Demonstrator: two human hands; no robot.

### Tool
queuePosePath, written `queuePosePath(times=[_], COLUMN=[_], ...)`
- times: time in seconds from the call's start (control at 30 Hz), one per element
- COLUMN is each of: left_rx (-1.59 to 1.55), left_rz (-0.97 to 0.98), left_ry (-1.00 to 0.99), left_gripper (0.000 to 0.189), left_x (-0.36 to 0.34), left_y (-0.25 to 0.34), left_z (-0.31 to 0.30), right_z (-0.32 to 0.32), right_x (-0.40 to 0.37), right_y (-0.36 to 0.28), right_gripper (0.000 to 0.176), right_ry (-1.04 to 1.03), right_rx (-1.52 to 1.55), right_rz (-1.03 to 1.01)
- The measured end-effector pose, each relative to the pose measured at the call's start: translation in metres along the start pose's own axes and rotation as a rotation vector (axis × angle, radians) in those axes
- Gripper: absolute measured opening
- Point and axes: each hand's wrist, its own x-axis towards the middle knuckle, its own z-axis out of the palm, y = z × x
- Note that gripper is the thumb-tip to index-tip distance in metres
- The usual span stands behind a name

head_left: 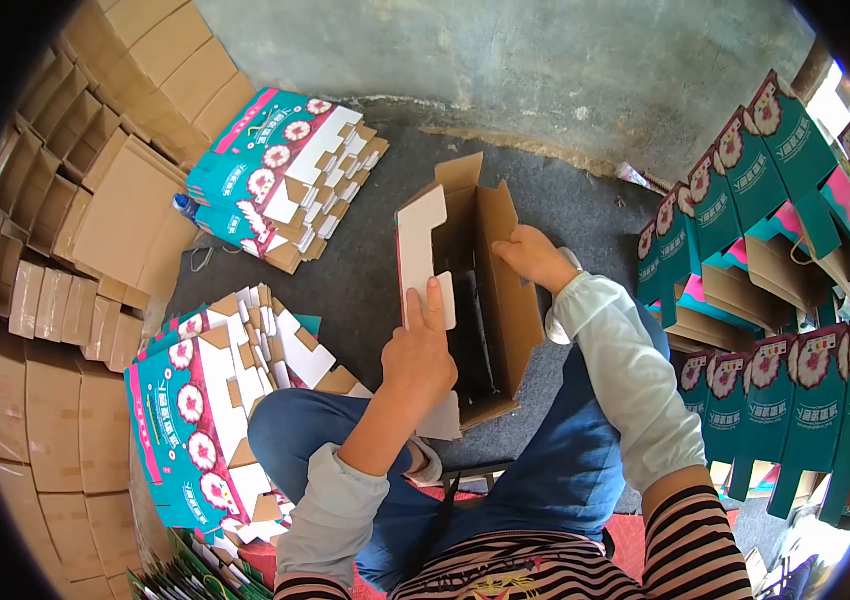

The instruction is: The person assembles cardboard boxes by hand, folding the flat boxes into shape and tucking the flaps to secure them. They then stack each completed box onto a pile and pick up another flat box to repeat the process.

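An opened cardboard box stands upright on the floor between my knees, its top flaps raised and its inside dark. On its left side is a white-faced flap with a notched edge. My left hand rests against that flap, index and middle fingers stretched along it; the other fingers are partly hidden. At the box's right wall, my right hand grips the upper edge, fingers curled over the brown cardboard.
Flat printed cartons lie in stacks at upper left and lower left. Brown boxes are piled along the left. Folded teal cartons stand in rows at right. A grey wall rises behind.
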Motion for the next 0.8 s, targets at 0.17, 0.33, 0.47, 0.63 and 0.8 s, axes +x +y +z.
queuePosePath(times=[0.17, 0.33, 0.47, 0.63, 0.8], left_rx=[0.105, 0.099, 0.078, 0.056, 0.092], left_rz=[-0.009, -0.028, -0.039, -0.049, -0.007], left_ry=[-0.108, -0.179, -0.179, -0.213, -0.142], left_gripper=[0.090, 0.091, 0.092, 0.092, 0.088], left_x=[0.022, 0.029, 0.031, 0.037, 0.033], left_y=[0.006, 0.009, 0.010, 0.011, 0.007], left_z=[-0.003, -0.009, -0.009, -0.013, -0.002], right_z=[-0.007, -0.002, -0.019, -0.015, -0.018], right_x=[0.003, -0.007, -0.076, -0.168, -0.188], right_y=[-0.007, -0.009, -0.063, -0.081, -0.060], right_gripper=[0.034, 0.036, 0.037, 0.025, 0.014], right_ry=[0.016, 0.279, 0.487, -0.217, -0.301], right_rx=[-0.036, 0.015, -0.124, -0.472, -0.556], right_rz=[-0.076, -0.009, -0.607, -0.664, -0.878])
